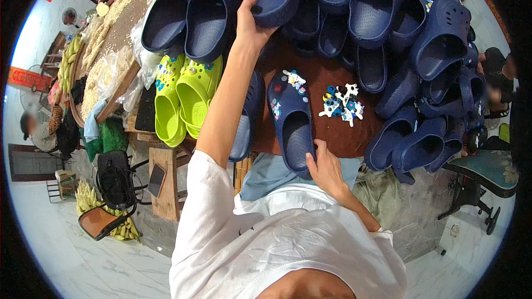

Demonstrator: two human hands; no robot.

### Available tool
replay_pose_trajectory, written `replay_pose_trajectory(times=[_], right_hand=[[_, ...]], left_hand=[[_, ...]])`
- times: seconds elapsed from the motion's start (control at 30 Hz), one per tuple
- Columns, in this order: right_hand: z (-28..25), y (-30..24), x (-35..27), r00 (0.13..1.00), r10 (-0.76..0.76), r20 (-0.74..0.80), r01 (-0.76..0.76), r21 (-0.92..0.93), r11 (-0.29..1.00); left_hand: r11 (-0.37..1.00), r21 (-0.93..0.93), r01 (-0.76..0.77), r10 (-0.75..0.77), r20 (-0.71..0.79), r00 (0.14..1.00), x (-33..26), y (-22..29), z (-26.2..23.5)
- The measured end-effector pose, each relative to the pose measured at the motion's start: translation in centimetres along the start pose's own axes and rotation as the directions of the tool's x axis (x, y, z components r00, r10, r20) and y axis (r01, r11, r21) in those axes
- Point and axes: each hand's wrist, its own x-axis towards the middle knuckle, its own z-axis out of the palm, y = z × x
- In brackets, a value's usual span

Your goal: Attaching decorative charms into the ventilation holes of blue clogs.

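Head, navy clog [290, 119] lengthwise, pointing away

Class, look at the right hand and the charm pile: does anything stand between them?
Nothing visible does: only brown cloth shows between the right hand and the charm pile. The decorated navy clog, which the hand touches, lies left of that path.

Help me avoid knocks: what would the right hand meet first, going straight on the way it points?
Most likely the navy clog with charms: the right hand points up and left towards it, its thumb seemingly touching it, though depth is hard to judge.
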Motion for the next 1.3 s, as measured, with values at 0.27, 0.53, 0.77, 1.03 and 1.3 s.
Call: replay_pose_trajectory(times=[0.27,0.53,0.77,1.03,1.3], right_hand=[[-1.1,0.6,0.7,0.995,-0.053,0.08,0.042,0.129,0.991],[-3.6,1.4,8.6,0.975,-0.054,-0.213,0.1,0.21,0.972],[-3.7,-1.7,17.4,0.973,-0.133,-0.187,0.157,0.116,0.981],[-3.6,-1.8,17.9,0.933,-0.292,-0.21,0.277,-0.098,0.956],[-2.5,-0.5,19.4,0.909,-0.284,-0.305,0.297,-0.002,0.955]], left_hand=[[0.96,-0.233,0.157,-0.129,0.131,0.983,-1.0,-1.5,-1.8],[0.847,0.493,-0.199,0.216,0.023,0.976,-8.0,-5.7,-7.0],[0.062,0.905,-0.421,0.292,0.387,0.875,-9.7,-11.6,-10.0],[-0.005,0.903,-0.431,0.323,0.409,0.853,-10.2,-12.2,-9.0],[0.037,0.913,-0.407,0.343,0.371,0.863,-9.5,-12.6,-8.6]])
